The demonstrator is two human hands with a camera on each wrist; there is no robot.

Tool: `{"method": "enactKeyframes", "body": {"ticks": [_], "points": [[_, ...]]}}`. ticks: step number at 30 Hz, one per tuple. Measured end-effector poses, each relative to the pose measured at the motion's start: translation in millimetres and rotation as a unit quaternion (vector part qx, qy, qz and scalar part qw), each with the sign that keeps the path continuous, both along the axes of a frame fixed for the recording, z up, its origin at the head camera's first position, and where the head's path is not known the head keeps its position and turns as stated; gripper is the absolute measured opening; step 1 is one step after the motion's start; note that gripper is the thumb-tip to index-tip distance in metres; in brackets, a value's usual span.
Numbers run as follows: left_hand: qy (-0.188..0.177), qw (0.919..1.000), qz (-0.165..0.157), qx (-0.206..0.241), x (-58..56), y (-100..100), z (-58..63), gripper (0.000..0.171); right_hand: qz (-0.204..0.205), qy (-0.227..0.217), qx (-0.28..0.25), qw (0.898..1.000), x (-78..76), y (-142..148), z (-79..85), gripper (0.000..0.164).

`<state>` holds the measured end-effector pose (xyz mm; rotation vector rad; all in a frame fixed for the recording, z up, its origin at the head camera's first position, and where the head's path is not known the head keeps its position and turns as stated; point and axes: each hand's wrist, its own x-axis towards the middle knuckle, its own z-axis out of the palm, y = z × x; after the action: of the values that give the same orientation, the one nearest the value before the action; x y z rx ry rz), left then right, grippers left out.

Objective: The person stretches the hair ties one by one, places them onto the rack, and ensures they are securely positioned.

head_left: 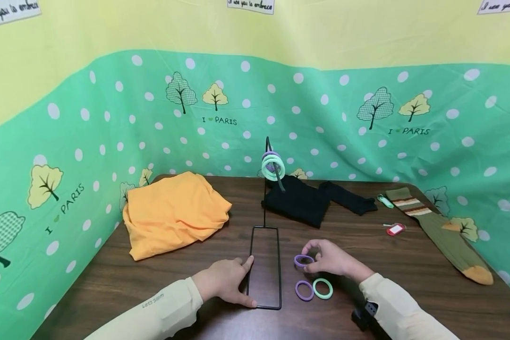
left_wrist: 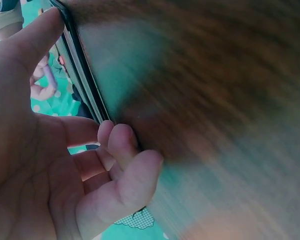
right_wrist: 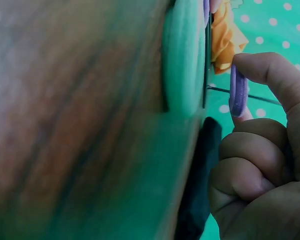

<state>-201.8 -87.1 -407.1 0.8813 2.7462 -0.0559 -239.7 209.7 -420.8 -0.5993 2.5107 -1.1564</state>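
My right hand (head_left: 333, 259) pinches a purple hair tie (right_wrist: 238, 92) between thumb and index finger, above the table right of a black wire stand (head_left: 279, 269). In the right wrist view its other fingers are curled in. Just below lie another purple hair tie (head_left: 296, 290) and a mint green one (head_left: 331, 288), side by side. My left hand (head_left: 225, 282) rests on the left side of the stand's rectangular base, thumb at the front corner and index finger farther along the bar. From the stand's upper arm hang mint green hair ties (head_left: 273, 178) and a purple one (head_left: 267, 154).
An orange cloth (head_left: 176, 212) lies at the back left. Behind the stand is a folded black garment (head_left: 299, 200). To the right are a green key tag (head_left: 385, 201), a red key tag (head_left: 395, 229) and an olive striped sock (head_left: 442, 236). A patterned curtain (head_left: 323, 118) encloses the table (head_left: 153, 278).
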Motion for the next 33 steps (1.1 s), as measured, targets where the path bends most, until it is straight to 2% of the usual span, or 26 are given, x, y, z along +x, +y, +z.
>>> {"method": "enactKeyframes", "body": {"ticks": [4, 10, 15, 18, 20, 23, 24, 26, 29, 30, 31, 32, 33], "points": [[-0.001, 1.0, 0.001, -0.002, 0.6, 0, 0.1, 0.103, -0.011, 0.009, -0.006, 1.0, 7.2, -4, 8.1, 0.032], [-0.002, 1.0, 0.003, -0.002, 0.0, 0, -1.8, 0.104, 0.007, 0.037, -0.018, 0.999, 27.1, -18, 30.6, 0.032], [0.003, 1.0, 0.001, -0.002, -0.2, 0, -1.9, 0.105, 0.019, 0.103, -0.04, 0.994, 47.7, -32, 65.4, 0.03], [0.003, 1.0, 0.001, -0.002, -0.1, 1, -1.7, 0.104, 0.035, 0.187, -0.064, 0.98, 62.4, -42, 90.7, 0.033], [0.001, 1.0, 0.001, -0.002, -0.2, 1, -1.5, 0.104, 0.051, 0.257, -0.086, 0.961, 71.3, -47, 107.2, 0.036], [-0.006, 1.0, 0.003, -0.001, 0.2, 1, -1.4, 0.104, 0.068, 0.37, -0.118, 0.919, 80.8, -55, 128.1, 0.035], [-0.009, 1.0, 0.004, -0.002, 0.2, 1, -1.6, 0.104, 0.072, 0.408, -0.131, 0.901, 82.8, -57, 134.3, 0.031], [-0.011, 0.9999, 0.005, -0.002, 0.3, 1, -1.3, 0.104, 0.074, 0.487, -0.159, 0.856, 84.5, -63, 146.0, 0.025], [-0.009, 0.9999, 0.006, -0.003, -0.6, 0, -2.5, 0.104, 0.058, 0.585, -0.186, 0.787, 82.5, -72, 163.3, 0.031], [-0.007, 1.0, 0.006, -0.003, -0.8, 0, -2.6, 0.104, 0.049, 0.607, -0.189, 0.77, 80.0, -75, 168.6, 0.032], [-0.006, 1.0, 0.005, -0.002, -0.9, 0, -2.6, 0.104, 0.04, 0.62, -0.19, 0.76, 76.9, -77, 173.4, 0.032], [-0.005, 1.0, 0.004, -0.002, -1.3, 0, -3.0, 0.104, 0.031, 0.625, -0.187, 0.757, 73.6, -80, 177.4, 0.031], [-0.005, 1.0, 0.004, -0.002, -1.4, 0, -3.4, 0.104, 0.019, 0.625, -0.177, 0.76, 69.6, -81, 180.4, 0.029]]}}
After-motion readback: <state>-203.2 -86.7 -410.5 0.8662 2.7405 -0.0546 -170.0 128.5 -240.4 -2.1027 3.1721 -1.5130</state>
